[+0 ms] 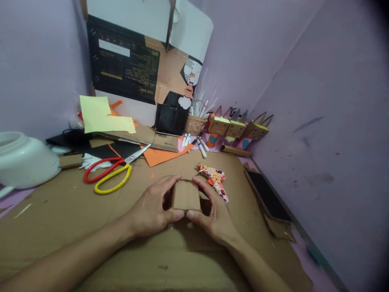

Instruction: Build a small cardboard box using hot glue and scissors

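Between my two hands is a small cardboard box (186, 194), its plain brown top facing up. My left hand (156, 202) grips its left side, thumb on the near edge and fingers at the far edge. On the opposite side my right hand (212, 209) holds it the same way. Its underside is hidden from view. Just beyond my right hand lies a colourful patterned paper piece (214, 176). Scissors (117, 170) with one red and one yellow handle rest to the left, blades partly apart.
A white pot (27, 162) stands at far left. Behind are yellow paper (97, 115), orange paper (164, 156), several markers (200, 147) and a row of cardboard animal figures (235, 127). A dark phone (267, 194) lies by the right wall. Cardboard sheeting (100, 235) covers the table.
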`<move>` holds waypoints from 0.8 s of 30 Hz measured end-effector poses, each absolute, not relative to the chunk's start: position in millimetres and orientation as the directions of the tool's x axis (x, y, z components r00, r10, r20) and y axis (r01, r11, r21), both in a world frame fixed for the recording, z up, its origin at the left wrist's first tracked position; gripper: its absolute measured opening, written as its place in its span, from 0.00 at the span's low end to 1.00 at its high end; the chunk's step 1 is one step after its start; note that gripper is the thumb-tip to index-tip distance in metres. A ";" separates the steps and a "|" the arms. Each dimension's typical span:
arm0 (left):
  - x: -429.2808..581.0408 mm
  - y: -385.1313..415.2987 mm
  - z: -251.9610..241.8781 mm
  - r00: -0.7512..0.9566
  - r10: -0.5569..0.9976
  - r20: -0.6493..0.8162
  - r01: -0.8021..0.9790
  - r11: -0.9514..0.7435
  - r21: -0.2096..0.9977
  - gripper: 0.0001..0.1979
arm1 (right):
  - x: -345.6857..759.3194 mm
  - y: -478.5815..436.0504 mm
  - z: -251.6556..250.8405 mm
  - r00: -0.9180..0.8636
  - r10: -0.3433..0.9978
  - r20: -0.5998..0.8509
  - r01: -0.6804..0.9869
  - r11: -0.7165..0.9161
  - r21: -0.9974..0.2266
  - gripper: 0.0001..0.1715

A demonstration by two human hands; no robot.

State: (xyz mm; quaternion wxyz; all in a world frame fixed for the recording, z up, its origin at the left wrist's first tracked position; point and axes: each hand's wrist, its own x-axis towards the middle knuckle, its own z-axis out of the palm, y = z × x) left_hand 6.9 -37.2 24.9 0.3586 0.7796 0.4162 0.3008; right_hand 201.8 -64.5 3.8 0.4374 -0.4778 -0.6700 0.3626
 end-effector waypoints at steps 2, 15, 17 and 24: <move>6.0 -37.1 24.5 0.478 0.864 0.159 0.438 -0.392 0.809 0.37 | 202.1 -64.4 3.6 -0.167 0.956 0.242 0.320 0.285 -0.904 0.39; 1.5 -32.2 22.8 0.521 0.844 0.128 0.380 -0.364 0.850 0.39 | 206.4 -60.9 1.7 -0.208 0.958 0.199 0.219 0.244 -0.945 0.40; 0.8 -32.3 23.9 0.530 0.839 0.124 0.379 -0.365 0.851 0.40 | 208.4 -60.5 0.7 -0.230 0.955 0.189 0.196 0.235 -0.952 0.40; -0.6 -31.9 26.6 0.528 0.830 0.177 0.378 -0.416 0.827 0.38 | 214.2 -57.9 0.1 -0.307 0.934 0.185 0.110 0.228 -0.967 0.43</move>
